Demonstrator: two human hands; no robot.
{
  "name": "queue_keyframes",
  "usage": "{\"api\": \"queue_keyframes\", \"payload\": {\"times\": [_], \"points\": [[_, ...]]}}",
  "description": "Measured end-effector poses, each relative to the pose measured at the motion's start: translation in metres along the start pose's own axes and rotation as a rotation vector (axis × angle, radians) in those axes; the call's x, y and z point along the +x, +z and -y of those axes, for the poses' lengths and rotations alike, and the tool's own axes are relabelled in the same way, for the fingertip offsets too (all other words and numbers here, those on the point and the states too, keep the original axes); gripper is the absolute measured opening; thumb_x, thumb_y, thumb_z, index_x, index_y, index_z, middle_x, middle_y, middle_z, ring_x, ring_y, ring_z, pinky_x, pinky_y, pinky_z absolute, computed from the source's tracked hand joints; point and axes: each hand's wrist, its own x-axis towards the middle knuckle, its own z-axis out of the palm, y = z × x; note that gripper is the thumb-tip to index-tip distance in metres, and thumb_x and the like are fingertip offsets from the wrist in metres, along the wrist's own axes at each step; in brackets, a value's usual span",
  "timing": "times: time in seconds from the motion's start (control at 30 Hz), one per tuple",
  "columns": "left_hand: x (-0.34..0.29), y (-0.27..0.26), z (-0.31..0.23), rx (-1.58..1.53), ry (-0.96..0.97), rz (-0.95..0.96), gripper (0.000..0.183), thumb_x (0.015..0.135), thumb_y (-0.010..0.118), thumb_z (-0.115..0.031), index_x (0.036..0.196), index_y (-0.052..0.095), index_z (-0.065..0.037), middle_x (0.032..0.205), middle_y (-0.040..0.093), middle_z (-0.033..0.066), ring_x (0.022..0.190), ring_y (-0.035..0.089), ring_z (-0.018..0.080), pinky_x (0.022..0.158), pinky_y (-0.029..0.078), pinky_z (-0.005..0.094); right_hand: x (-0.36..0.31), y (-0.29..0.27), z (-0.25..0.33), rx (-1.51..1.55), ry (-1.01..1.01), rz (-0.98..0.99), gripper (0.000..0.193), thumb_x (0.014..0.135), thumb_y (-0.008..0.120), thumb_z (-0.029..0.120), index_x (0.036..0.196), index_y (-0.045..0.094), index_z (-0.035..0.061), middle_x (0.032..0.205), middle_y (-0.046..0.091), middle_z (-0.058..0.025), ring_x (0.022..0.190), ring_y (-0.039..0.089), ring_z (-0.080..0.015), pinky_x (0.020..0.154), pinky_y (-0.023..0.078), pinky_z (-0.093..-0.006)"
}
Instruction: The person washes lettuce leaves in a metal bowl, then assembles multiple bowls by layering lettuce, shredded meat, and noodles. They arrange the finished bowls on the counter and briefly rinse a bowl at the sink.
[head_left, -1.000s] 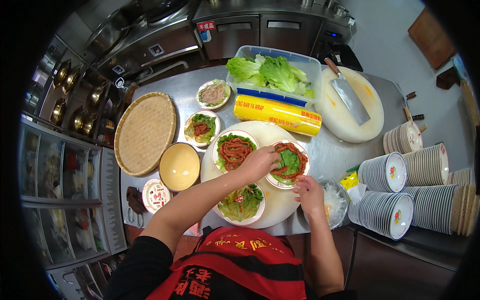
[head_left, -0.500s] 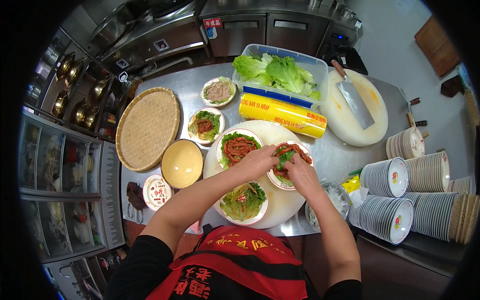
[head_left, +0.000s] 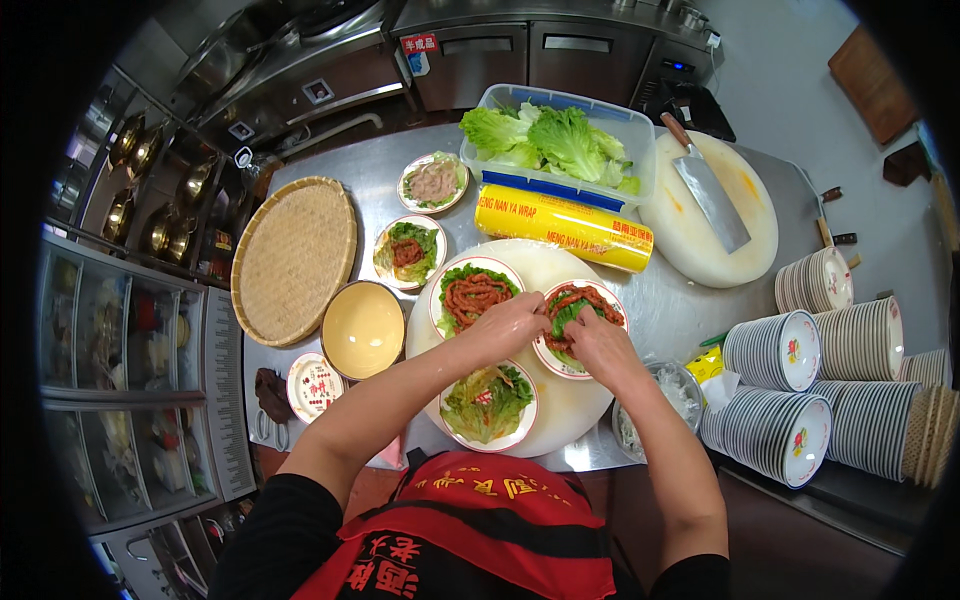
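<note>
Both my hands are over a plate point(head_left: 555, 361) of reddish-brown meat strips point(head_left: 598, 301) on the right of a round white cutting board point(head_left: 590, 402). My right hand point(head_left: 602, 346) has its fingertips closed on a green lettuce leaf point(head_left: 568, 314) in the middle of the strips. My left hand point(head_left: 512, 324) bends in at the plate's left side, fingers drawn together; what they hold, if anything, is hidden. A second plate of meat strips on lettuce point(head_left: 474, 299) lies beyond my left hand. Nearer me is a plate of lettuce point(head_left: 486, 408) with a small red patch.
Lettuce fills a clear tub point(head_left: 640, 150) behind a yellow wrap roll point(head_left: 565, 228). A cleaver point(head_left: 712, 205) lies on another board point(head_left: 690, 265) at right. Plate stacks point(head_left: 765, 430) line the right edge. Left are a woven tray point(head_left: 295, 260), a yellow bowl point(head_left: 363, 328) and small plates.
My left hand has drawn back slightly to the left. My right hand stays at the lettuce leaf, its fingers shifted a little.
</note>
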Motion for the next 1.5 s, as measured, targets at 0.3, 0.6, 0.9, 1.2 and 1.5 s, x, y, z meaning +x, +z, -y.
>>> {"api": "queue_keyframes", "payload": {"times": [0.3, 0.6, 0.9, 1.2, 1.5], "points": [[-0.005, 0.001, 0.002, -0.039, 0.032, -0.076, 0.019, 0.08, 0.062, -0.011, 0.097, 0.068, -0.004, 0.095, 0.056, 0.0135, 0.093, 0.057, 0.0297, 0.078, 0.048, 0.0398, -0.032, -0.005, 0.033, -0.135, 0.029, -0.096, 0.009, 0.078, 0.055, 0.006, 0.086, 0.057, 0.0023, 0.086, 0.057, -0.0138, 0.078, 0.063, -0.0279, 0.065, 0.053, -0.0376], [0.028, 0.011, -0.007, 0.029, -0.315, -0.328, 0.019, 0.08, 0.066, -0.012, 0.096, 0.066, -0.004, 0.092, 0.055, 0.0134, 0.091, 0.056, 0.0318, 0.076, 0.048, 0.0413, -0.046, 0.007, 0.04, -0.139, 0.054, -0.215, 0.008, 0.076, 0.056, 0.005, 0.084, 0.055, 0.0042, 0.081, 0.055, -0.0114, 0.075, 0.061, -0.0253, 0.063, 0.052, -0.0346], [0.033, 0.016, -0.004, 0.185, -0.155, -0.222, 0.022, 0.077, 0.064, -0.009, 0.1, 0.066, -0.008, 0.089, 0.053, 0.0121, 0.089, 0.055, 0.03, 0.073, 0.048, 0.0403, -0.047, 0.008, 0.031, -0.064, 0.04, -0.269, 0.012, 0.075, 0.056, 0.007, 0.087, 0.057, 0.0061, 0.081, 0.053, -0.0097, 0.079, 0.059, -0.0253, 0.069, 0.051, -0.0362], [0.014, -0.024, 0.025, -0.029, -0.254, -0.543, 0.016, 0.08, 0.067, -0.013, 0.094, 0.065, -0.005, 0.092, 0.055, 0.014, 0.091, 0.056, 0.0318, 0.077, 0.048, 0.0396, -0.066, 0.009, 0.024, -0.024, 0.035, -0.301, 0.032, 0.078, 0.053, 0.004, 0.109, 0.061, 0.0016, 0.102, 0.06, -0.0141, 0.089, 0.06, -0.0298, 0.075, 0.05, -0.0389], [-0.052, -0.086, 0.2, 0.343, -0.844, -0.231, 0.017, 0.078, 0.064, -0.013, 0.092, 0.067, -0.002, 0.097, 0.059, 0.017, 0.092, 0.059, 0.0317, 0.08, 0.05, 0.0395, -0.063, -0.005, 0.025, 0.034, 0.14, -0.318, 0.025, 0.08, 0.055, 0.001, 0.103, 0.063, 0.0, 0.099, 0.062, -0.0171, 0.088, 0.061, -0.0347, 0.076, 0.051, -0.041]]}}
